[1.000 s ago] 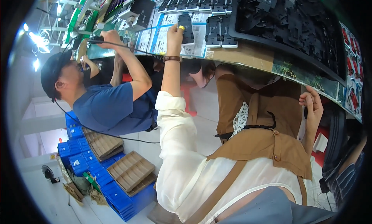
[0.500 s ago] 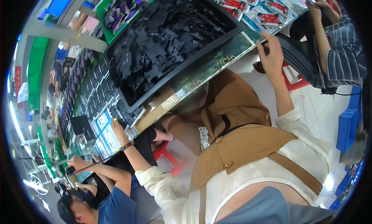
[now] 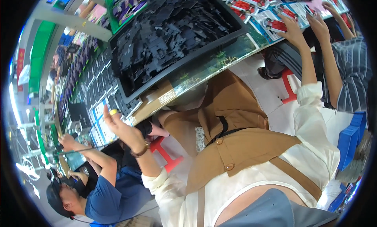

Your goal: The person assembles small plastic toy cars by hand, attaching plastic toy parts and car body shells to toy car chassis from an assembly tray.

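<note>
My right hand (image 3: pixel 294 35) reaches over the table at the upper right. Its fingers are apart around a small red toy car (image 3: pixel 277 25) on a blue-and-white card; whether they touch it I cannot tell. Several more red toy cars (image 3: pixel 243 6) lie on similar cards beside it. My left hand (image 3: pixel 123 129) is raised at the table's near left edge, fingers spread, with a yellow band (image 3: pixel 113 112) on one finger. Nothing shows in it. Beyond it are blue-and-white printed sheets (image 3: pixel 98 123) and black plastic parts (image 3: pixel 118 101).
A large black tray (image 3: pixel 188 66) heaped with black plastic pieces stands in front of me. Behind it is a green bin (image 3: pixel 114 21) of purple parts. One co-worker in a blue shirt (image 3: pixel 114 195) sits left, another in a striped shirt (image 3: pixel 349 74) right. Red stools (image 3: pixel 167 158) stand below.
My right hand has moved from the table edge farther over to the red toy cars. My left hand has drawn back from the sheets and lifted, its fingers spreading.
</note>
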The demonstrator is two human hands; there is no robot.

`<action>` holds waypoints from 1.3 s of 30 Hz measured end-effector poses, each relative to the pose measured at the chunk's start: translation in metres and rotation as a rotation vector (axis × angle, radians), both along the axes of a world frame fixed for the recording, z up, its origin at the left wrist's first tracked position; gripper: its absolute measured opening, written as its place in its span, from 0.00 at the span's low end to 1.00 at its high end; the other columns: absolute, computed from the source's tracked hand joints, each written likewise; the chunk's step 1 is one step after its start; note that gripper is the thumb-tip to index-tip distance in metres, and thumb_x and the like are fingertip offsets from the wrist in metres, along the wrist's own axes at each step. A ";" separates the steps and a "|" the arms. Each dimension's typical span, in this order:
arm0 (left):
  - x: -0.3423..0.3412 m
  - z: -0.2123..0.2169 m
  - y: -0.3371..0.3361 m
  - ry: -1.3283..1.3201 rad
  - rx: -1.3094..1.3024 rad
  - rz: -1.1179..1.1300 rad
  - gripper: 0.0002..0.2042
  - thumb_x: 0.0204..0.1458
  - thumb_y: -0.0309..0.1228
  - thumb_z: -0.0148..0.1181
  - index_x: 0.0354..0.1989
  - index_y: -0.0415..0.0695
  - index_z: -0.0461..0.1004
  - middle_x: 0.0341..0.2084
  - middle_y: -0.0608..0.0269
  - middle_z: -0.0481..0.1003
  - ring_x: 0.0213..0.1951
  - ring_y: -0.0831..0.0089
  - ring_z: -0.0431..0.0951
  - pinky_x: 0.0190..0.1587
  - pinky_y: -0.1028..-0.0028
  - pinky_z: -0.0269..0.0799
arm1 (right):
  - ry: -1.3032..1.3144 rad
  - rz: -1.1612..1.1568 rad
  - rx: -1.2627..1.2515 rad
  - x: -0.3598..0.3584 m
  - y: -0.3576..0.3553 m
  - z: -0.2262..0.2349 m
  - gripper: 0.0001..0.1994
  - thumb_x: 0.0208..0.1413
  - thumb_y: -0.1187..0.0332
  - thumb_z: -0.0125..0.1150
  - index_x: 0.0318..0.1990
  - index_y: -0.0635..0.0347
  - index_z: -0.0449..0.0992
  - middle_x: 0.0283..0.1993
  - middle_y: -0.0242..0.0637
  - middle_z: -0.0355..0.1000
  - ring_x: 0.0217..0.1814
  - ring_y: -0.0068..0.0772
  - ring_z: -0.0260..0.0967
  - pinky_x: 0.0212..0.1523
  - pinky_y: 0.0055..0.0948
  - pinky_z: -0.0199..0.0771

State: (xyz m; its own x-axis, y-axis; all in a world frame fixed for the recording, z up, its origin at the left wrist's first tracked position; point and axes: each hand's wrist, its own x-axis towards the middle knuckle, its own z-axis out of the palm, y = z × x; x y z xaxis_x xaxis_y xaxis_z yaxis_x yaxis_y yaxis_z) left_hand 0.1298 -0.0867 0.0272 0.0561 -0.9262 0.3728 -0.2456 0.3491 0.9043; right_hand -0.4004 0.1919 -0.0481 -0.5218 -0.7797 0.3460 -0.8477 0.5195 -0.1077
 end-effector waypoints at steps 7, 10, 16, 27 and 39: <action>-0.094 -0.039 0.105 0.388 0.301 -0.937 0.21 0.58 0.34 0.47 0.57 0.38 0.58 0.49 0.55 0.65 0.50 0.67 0.67 0.47 0.70 0.67 | -0.138 -0.063 -0.273 0.138 -0.004 0.089 0.33 0.38 0.68 0.67 0.57 0.58 0.63 0.45 0.44 0.68 0.49 0.39 0.66 0.50 0.31 0.64; -0.130 -0.059 0.126 0.676 0.571 -1.226 0.33 0.55 0.42 0.48 0.65 0.46 0.41 0.60 0.54 0.51 0.60 0.62 0.55 0.60 0.64 0.52 | -0.233 0.239 -0.284 0.205 -0.038 0.114 0.34 0.33 0.69 0.68 0.55 0.58 0.65 0.42 0.42 0.69 0.45 0.38 0.67 0.47 0.31 0.66; -0.140 -0.053 0.137 1.141 0.747 -1.090 0.33 0.56 0.59 0.24 0.62 0.46 0.49 0.59 0.57 0.57 0.59 0.63 0.59 0.60 0.61 0.53 | -0.213 0.570 -0.256 0.280 -0.100 0.100 0.32 0.33 0.62 0.70 0.50 0.61 0.67 0.40 0.43 0.69 0.44 0.44 0.67 0.44 0.34 0.68; -0.086 -0.052 0.100 1.135 0.738 -0.914 0.28 0.59 0.54 0.26 0.57 0.46 0.57 0.50 0.62 0.66 0.51 0.67 0.68 0.52 0.63 0.65 | 0.139 0.906 0.083 0.184 -0.210 0.082 0.20 0.39 0.79 0.61 0.44 0.53 0.73 0.48 0.35 0.62 0.50 0.38 0.62 0.50 0.32 0.65; -0.082 -0.055 0.099 1.132 0.753 -0.914 0.26 0.60 0.51 0.28 0.56 0.46 0.58 0.50 0.61 0.67 0.50 0.67 0.69 0.52 0.64 0.65 | -0.700 0.764 -0.349 0.177 -0.253 0.103 0.08 0.58 0.72 0.47 0.42 0.64 0.69 0.27 0.31 0.66 0.26 0.21 0.62 0.28 0.22 0.63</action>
